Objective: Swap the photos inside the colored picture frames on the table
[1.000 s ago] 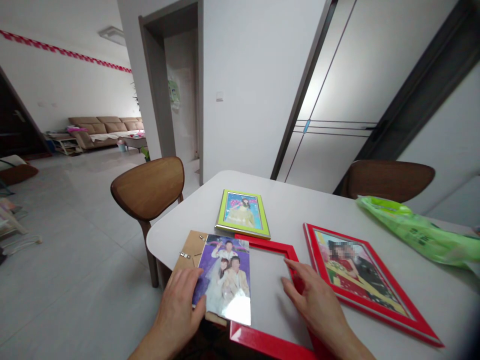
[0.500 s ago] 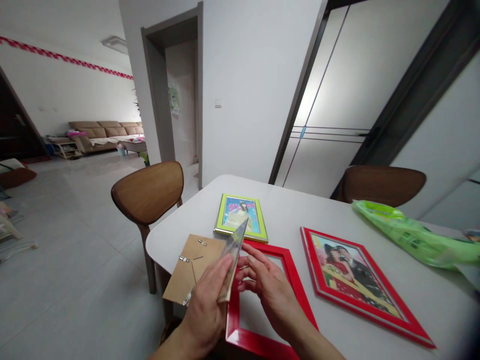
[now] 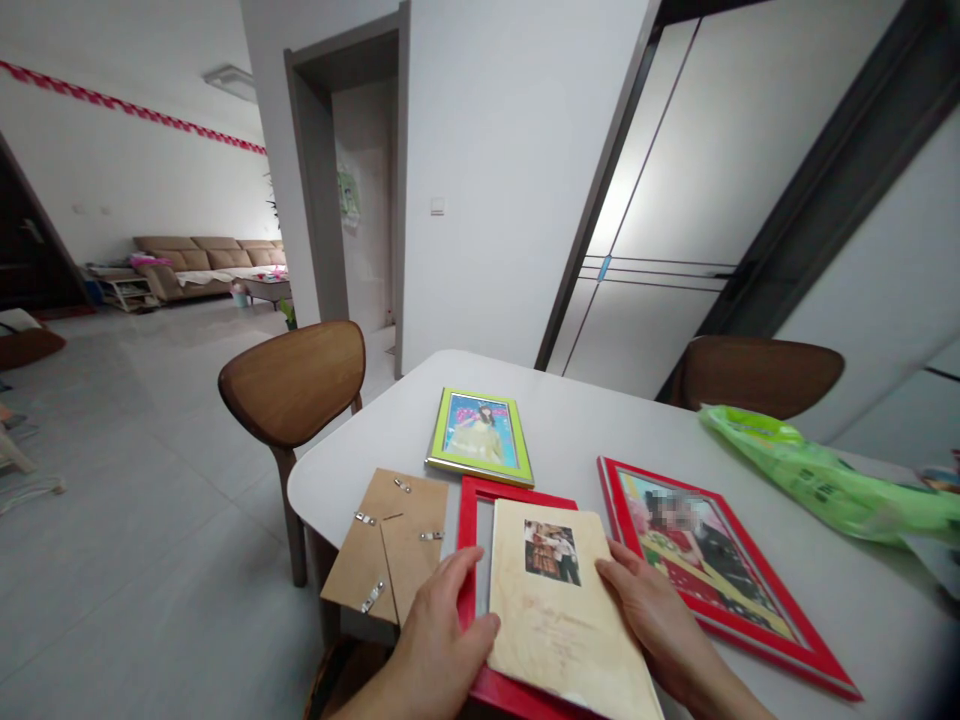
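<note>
A cream-coloured photo sheet (image 3: 555,630), with a small picture of people in its upper part and faint writing below, lies face up over an opened red picture frame (image 3: 469,535). It may be a stack of sheets. My left hand (image 3: 442,635) grips its left edge, thumb on the edge and fingers over the frame's side. My right hand (image 3: 660,620) holds the right edge, thumb on top. To the left is a brown backing board (image 3: 405,545) with metal clips. A green picture frame (image 3: 480,437) with a portrait lies just beyond the red one.
Another red picture frame (image 3: 727,565) with a photo lies to the right on the white table (image 3: 585,420). Behind it is a green plastic bag (image 3: 817,480). Wooden chairs stand at the table's left (image 3: 300,385) and far right (image 3: 757,375).
The sheet was tilted on edge between my hands. It has come down flat over the red frame with its cream side showing. My right hand has moved right to its edge.
</note>
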Motion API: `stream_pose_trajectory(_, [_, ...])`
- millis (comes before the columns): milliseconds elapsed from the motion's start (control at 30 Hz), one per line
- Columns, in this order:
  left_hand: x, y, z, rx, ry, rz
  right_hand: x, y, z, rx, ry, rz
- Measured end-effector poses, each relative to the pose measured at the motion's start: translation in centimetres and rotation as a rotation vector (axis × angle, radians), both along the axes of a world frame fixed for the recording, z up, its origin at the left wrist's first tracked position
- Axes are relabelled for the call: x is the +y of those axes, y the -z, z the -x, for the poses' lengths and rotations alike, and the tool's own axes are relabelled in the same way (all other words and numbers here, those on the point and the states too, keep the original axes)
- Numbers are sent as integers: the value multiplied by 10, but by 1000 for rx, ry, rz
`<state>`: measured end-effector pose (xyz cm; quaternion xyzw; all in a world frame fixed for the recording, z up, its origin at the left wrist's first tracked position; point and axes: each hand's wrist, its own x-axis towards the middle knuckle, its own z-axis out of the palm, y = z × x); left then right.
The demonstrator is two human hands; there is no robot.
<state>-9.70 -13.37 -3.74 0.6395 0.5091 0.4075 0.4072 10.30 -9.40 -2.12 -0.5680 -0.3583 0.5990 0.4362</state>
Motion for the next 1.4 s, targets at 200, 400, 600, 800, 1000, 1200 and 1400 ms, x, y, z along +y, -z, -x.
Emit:
stream_pose_trajectory(200, [-7,7,0,373,206,-204,13,0,12,-107,-36,-50])
stream_pose_trajectory(400, [-6,6,1,430,234,-219,15,7,9,-177,-55,-41])
stream_pose_trajectory(600, [-9,1,0,539,288,-206,21,14,8,-397,-90,-145])
stream_pose_trajectory(800, [-6,-7,-1,642,322,-168,27,15,3,-1241,-221,-327])
stream_pose_trajectory(1000, [-5,0,-5,694,328,-169,24,23,6,-1603,-239,-314])
stream_pose_trajectory(1200, [-15,-2,28,718,376,-184,13,18,18,-1484,-266,-430])
stream_pose_trajectory(1400, [-6,29,107,901,-54,-215,-16,10,86,-1173,-467,-747])
